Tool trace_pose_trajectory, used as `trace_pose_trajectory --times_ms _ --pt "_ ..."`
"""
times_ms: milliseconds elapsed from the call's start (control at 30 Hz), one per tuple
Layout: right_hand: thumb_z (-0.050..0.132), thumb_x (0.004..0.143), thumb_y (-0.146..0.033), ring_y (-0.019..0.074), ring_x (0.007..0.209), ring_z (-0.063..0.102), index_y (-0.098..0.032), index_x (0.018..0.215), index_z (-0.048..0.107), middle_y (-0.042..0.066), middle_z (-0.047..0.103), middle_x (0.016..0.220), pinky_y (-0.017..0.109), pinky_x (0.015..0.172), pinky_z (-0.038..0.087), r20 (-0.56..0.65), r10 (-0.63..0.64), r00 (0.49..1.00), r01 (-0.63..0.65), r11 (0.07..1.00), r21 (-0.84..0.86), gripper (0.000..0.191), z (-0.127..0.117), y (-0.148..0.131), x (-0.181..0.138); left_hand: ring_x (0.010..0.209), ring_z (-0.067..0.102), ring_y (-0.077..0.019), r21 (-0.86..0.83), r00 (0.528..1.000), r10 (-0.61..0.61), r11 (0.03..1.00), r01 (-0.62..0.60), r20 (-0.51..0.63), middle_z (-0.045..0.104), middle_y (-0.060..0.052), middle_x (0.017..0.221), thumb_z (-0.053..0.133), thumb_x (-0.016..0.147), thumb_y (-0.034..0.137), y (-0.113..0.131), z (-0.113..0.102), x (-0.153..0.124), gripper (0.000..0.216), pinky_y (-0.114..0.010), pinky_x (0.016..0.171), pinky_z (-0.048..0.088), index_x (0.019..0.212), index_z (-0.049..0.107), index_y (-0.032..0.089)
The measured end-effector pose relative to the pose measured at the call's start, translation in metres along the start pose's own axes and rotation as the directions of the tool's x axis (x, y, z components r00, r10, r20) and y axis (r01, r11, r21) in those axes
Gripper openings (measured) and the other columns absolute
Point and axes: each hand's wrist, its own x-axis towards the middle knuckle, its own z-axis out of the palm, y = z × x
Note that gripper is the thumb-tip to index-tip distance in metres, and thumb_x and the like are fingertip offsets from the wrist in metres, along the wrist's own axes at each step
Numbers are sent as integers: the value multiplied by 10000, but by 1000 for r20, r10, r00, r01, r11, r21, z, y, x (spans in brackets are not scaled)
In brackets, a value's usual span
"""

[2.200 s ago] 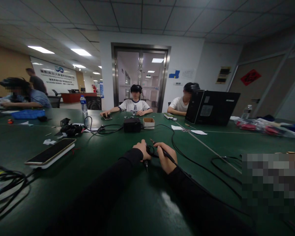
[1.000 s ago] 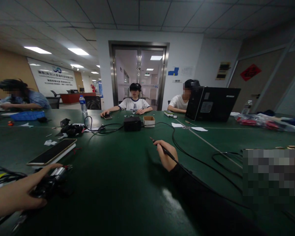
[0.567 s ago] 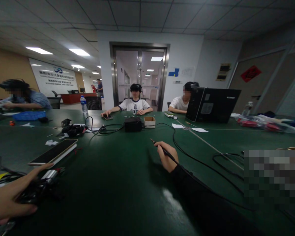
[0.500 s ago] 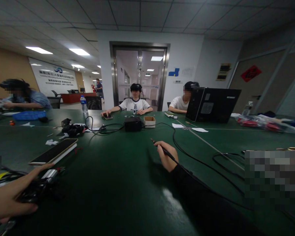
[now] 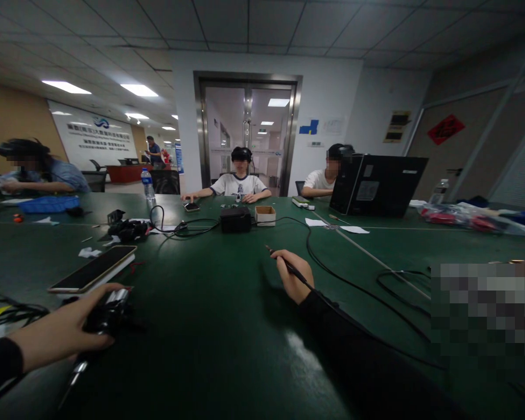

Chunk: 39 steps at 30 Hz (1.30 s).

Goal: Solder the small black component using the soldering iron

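My right hand (image 5: 295,274) is closed around a slim black soldering iron (image 5: 292,269). The iron's pointed tip is aimed forward and left, above the green table (image 5: 201,326), and its cord trails back along my dark sleeve. At the left, my left hand (image 5: 65,324) grips a black and silver device (image 5: 107,312), thumb on the near side and fingers over the far side. A shiny thin metal rod (image 5: 76,373) sticks out toward me below that hand. The device's exact kind is too dark to make out. Just beyond the left hand lies a phone (image 5: 94,269) on a white box.
A black box (image 5: 235,220) with cables and a small open carton (image 5: 265,216) stand mid-table. Black parts (image 5: 129,228) and paper scraps lie left. A computer case (image 5: 378,185) stands back right. Co-workers sit across (image 5: 240,185) and at both sides. Loose cables cross the right side.
My left hand has moved right and inward with the black and silver device, bringing its metal rod into view. The right hand and soldering iron have hardly moved.
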Motion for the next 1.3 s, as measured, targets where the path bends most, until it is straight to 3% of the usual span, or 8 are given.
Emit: trace_pose_trajectory --times_ms 67,200,367,600,900,1167,1233,1300 --pt "429 861 -251 167 812 651 -232 856 668 12 707 876 248 733 455 0 -9 1000 9 1000 -1 240 0 0 0 574 638 -181 16 992 92 996 -91 -83 664 109 837 607 627 457 34 16 1 707 -306 486 513 1219 221 425" --pt "431 858 -243 168 826 650 -235 856 666 10 706 879 246 740 458 4 -8 1000 8 1000 -6 235 0 1 0 631 654 -203 -23 986 157 987 -158 -54 645 -47 1009 688 564 384 95 39 25 790 -276 465 517 1250 314 263" --pt "432 863 -243 171 849 645 -236 867 662 12 706 908 249 747 459 12 7 1000 -7 1000 2 230 1 1 0 707 673 -212 14 978 203 979 -204 48 584 -119 1164 746 527 338 153 66 71 843 -239 457 536 1255 333 230" --pt "430 869 -233 163 853 640 -238 872 655 5 699 907 246 760 452 18 -2 1000 2 1000 2 224 -3 1 1 729 686 -227 21 963 269 963 -269 23 552 -169 1217 786 527 315 220 112 116 841 -229 432 545 1241 354 212" --pt "424 859 -210 164 862 641 -238 866 657 15 704 916 256 772 455 40 -7 999 7 1000 -4 234 0 0 0 730 688 -208 -21 958 282 959 -283 -41 541 -178 1242 798 504 335 251 141 149 894 -192 428 533 1268 356 192" --pt "438 855 -206 162 869 637 -240 859 650 9 700 915 257 783 457 38 10 999 -10 1000 0 214 3 1 1 770 678 -212 -3 957 289 957 -289 -39 473 -206 1315 785 529 412 257 147 144 985 -206 441 529 1344 274 200" --pt "435 860 -203 162 878 635 -238 872 648 10 698 928 257 788 454 36 6 999 -5 1000 -3 216 2 1 1 749 675 -202 -34 968 252 967 -253 -17 433 -213 1357 733 602 507 258 145 140 1017 -224 454 529 1401 167 233" --pt "431 867 -207 162 876 632 -237 887 647 12 696 933 257 789 454 37 -2 999 2 1000 -3 219 2 2 0 704 671 -179 -85 984 180 980 -179 5 456 -202 1343 548 749 610 260 141 141 878 -239 476 527 1423 108 262"
